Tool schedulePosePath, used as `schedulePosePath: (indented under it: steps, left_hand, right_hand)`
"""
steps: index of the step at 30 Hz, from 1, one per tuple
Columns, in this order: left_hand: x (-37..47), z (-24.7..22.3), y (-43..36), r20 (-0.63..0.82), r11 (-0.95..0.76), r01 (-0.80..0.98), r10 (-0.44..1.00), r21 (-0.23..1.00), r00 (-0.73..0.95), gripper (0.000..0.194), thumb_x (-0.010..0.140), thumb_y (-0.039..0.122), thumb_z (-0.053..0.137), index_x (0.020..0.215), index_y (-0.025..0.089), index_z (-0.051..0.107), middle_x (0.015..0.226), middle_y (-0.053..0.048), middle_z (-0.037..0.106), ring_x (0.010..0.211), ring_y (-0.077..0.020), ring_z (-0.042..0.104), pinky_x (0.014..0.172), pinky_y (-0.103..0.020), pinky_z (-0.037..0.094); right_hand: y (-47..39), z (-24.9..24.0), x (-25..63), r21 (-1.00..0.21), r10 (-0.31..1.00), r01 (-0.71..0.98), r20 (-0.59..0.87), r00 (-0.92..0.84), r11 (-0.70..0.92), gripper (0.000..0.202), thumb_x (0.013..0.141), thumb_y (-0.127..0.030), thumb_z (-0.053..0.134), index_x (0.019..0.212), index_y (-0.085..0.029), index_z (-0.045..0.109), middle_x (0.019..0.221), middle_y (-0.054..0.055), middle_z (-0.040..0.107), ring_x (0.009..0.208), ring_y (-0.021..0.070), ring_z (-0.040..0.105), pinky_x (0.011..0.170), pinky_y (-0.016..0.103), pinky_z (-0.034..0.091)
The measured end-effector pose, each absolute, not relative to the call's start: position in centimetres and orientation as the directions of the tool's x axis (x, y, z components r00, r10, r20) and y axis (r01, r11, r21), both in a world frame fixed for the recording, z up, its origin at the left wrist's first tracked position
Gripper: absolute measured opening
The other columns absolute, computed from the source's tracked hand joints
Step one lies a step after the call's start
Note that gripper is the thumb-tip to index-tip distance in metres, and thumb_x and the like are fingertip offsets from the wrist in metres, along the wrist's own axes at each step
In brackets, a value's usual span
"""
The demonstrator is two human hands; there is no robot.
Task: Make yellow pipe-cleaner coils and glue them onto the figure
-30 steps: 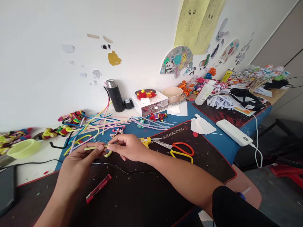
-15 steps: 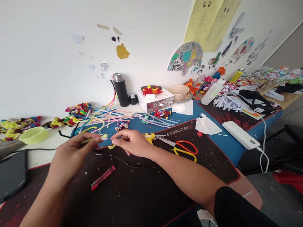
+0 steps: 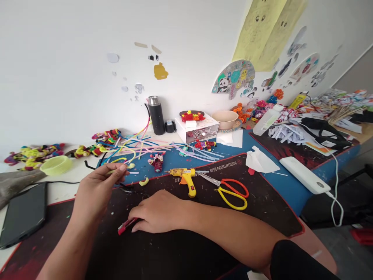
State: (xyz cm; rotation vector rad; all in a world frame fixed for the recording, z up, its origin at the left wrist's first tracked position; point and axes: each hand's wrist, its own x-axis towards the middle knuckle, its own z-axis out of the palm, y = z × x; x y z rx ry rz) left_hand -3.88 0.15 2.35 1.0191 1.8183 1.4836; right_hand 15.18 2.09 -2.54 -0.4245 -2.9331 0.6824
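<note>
My left hand point(image 3: 100, 182) pinches a pale yellow pipe cleaner point(image 3: 130, 166) between thumb and fingertips; its small curled end pokes out to the right. Lower down, my right hand point(image 3: 159, 212) reaches over a slim red tool point(image 3: 124, 228), thumb and fingers closing round it. The tool's far end is under the hand, and its exact kind is unclear. Between the hands and the back of the desk lie a short curved yellow piece point(image 3: 143, 182), a small fuzzy doll figure point(image 3: 156, 161) and a yellow glue gun point(image 3: 186, 177). Scissors point(image 3: 231, 190) with red and yellow handles rest beside the gun.
Loose pipe cleaners point(image 3: 140, 146) spread behind the hands. A black thermos point(image 3: 156, 116), a white drawer box point(image 3: 198, 130) and a beige bowl point(image 3: 225, 118) stand by the wall. A phone point(image 3: 23, 214) lies left, a white power bank point(image 3: 304, 175) right.
My right hand has come down from beside the left hand's fingertips onto the red tool. The glue gun, before mostly covered, now shows. The view has shifted a little.
</note>
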Motion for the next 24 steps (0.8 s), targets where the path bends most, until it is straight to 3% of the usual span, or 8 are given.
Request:
schedulePosePath:
  steps: [5, 8, 12, 15, 19, 24]
  left_hand:
    - [-3.9, 1.8, 0.4, 0.039, 0.090, 0.228, 0.861, 0.969, -0.507, 0.051, 0.061, 0.068, 0.097, 0.082, 0.024, 0.084, 0.088, -0.007, 0.088, 0.085, -0.0271, 0.076, 0.076, -0.035, 0.057]
    - [-4.0, 1.6, 0.5, 0.035, 0.086, 0.225, 0.874, 0.971, -0.485, 0.050, 0.064, 0.064, 0.096, 0.094, 0.024, 0.089, 0.102, -0.010, 0.092, 0.096, -0.0301, 0.080, 0.079, -0.036, 0.061]
    - [-4.4, 1.4, 0.5, 0.040, 0.077, 0.227, 0.880, 0.971, -0.473, 0.055, 0.068, 0.059, 0.094, 0.109, 0.023, 0.091, 0.104, -0.011, 0.093, 0.089, -0.0285, 0.079, 0.079, -0.037, 0.063]
    - [-4.7, 1.2, 0.5, 0.053, 0.062, 0.221, 0.876, 0.973, -0.479, 0.053, 0.069, 0.061, 0.093, 0.107, 0.024, 0.091, 0.103, -0.009, 0.092, 0.084, -0.0266, 0.077, 0.079, -0.036, 0.063]
    - [-4.5, 0.9, 0.6, 0.049, 0.030, 0.154, 0.872, 0.988, -0.486, 0.046, 0.066, 0.059, 0.097, 0.097, 0.025, 0.089, 0.093, -0.005, 0.090, 0.077, -0.0218, 0.072, 0.075, -0.032, 0.060]
    - [-3.6, 1.3, 0.5, 0.012, -0.037, -0.050, 0.903, 0.998, -0.429, 0.050, 0.056, 0.057, 0.106, 0.083, 0.021, 0.083, 0.085, -0.005, 0.086, 0.055, -0.0116, 0.054, 0.054, -0.026, 0.046]
  right_hand:
    - [1.8, -2.7, 14.1, -0.410, 0.340, 0.310, 0.000, -0.940, 0.858, 0.031, 0.112, -0.050, 0.067, 0.122, -0.022, 0.075, 0.110, 0.008, 0.088, 0.095, 0.0296, 0.084, 0.063, 0.034, 0.051]
    - [1.7, -2.6, 13.5, -0.417, 0.377, 0.353, -0.027, -0.926, 0.838, 0.032, 0.112, -0.052, 0.064, 0.116, -0.022, 0.077, 0.106, 0.010, 0.088, 0.091, 0.0296, 0.083, 0.064, 0.033, 0.051]
    - [1.9, -1.5, 13.8, -0.543, 0.428, 0.372, -0.025, -0.904, 0.753, 0.030, 0.113, -0.048, 0.065, 0.107, -0.023, 0.081, 0.102, 0.006, 0.087, 0.090, 0.0253, 0.081, 0.066, 0.030, 0.045]
    - [2.3, -0.9, 14.7, -0.736, 0.507, 0.322, 0.034, -0.861, 0.596, 0.024, 0.112, -0.039, 0.069, 0.101, -0.023, 0.083, 0.095, 0.003, 0.084, 0.088, 0.0215, 0.076, 0.071, 0.029, 0.043]
    - [3.6, -1.2, 15.8, -0.942, 0.609, 0.175, 0.037, -0.793, 0.285, 0.029, 0.110, -0.036, 0.071, 0.087, -0.019, 0.078, 0.076, -0.002, 0.068, 0.072, 0.0148, 0.060, 0.067, 0.026, 0.039]
    - [4.9, -2.4, 16.0, -0.989, 0.622, -0.038, -0.059, -0.781, -0.142, 0.036, 0.108, -0.049, 0.072, 0.093, -0.017, 0.079, 0.062, -0.005, 0.054, 0.055, 0.0106, 0.040, 0.055, 0.026, 0.029]
